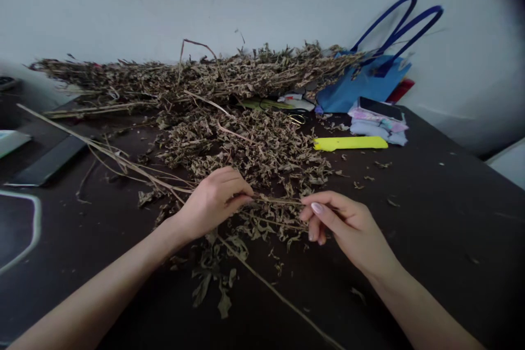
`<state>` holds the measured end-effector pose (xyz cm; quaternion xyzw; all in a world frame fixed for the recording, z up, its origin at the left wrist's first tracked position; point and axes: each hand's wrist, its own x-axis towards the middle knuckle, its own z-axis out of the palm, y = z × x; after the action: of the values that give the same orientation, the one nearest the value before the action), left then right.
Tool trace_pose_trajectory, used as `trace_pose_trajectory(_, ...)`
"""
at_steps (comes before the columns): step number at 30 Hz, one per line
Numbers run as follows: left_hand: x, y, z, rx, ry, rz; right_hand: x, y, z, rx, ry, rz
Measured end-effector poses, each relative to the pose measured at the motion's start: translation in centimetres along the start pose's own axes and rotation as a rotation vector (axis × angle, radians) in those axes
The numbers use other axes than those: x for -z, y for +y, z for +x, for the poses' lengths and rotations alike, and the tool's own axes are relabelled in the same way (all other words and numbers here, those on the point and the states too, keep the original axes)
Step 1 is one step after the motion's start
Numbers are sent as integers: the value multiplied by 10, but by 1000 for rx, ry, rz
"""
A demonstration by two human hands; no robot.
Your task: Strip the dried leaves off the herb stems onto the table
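Note:
Dried plant stems [135,165] run from the upper left into my left hand [219,197], which is closed around them. Between my two hands a thin stretch of stem [279,200] shows. The thumb and forefinger of my right hand [342,219] pinch its far end, the other fingers curled below. A loose pile of dried leaves [254,147] lies just behind and under both hands. Larger wilted leaves [215,279] hang or lie below my left hand; which, I cannot tell. One long bare stem [283,298] slants toward the bottom edge.
A long heap of dried branches [197,79] lies along the wall. At the right are a blue bag [356,87], a phone [379,108] on folded cloth [379,126] and a yellow strip-like object [350,143]. Scissors handles [297,118] show by the pile. A dark flat object [51,161] lies left.

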<state>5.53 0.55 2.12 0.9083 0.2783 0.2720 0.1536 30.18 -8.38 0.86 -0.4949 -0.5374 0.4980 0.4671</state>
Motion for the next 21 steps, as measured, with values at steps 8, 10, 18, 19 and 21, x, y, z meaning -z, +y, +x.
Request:
trace_pose_trajectory(8, 4, -6, 1, 23, -29, -32, -2, 1, 2, 3, 17, 18)
trace_pose_trajectory(10, 5, -9, 0, 61, -23, -67, -2, 2, 1, -2, 12, 22)
trace_pose_trajectory(18, 7, -13, 1, 127, -13, 46, -1, 2, 1, -13, 10, 31)
trace_pose_trajectory(19, 7, -10, 0, 137, -38, 18, -1, 2, 1, -14, 10, 30)
trace_pose_trajectory(21, 8, -5, -1, 169, -92, -47, -2, 2, 1, -14, 8, 28)
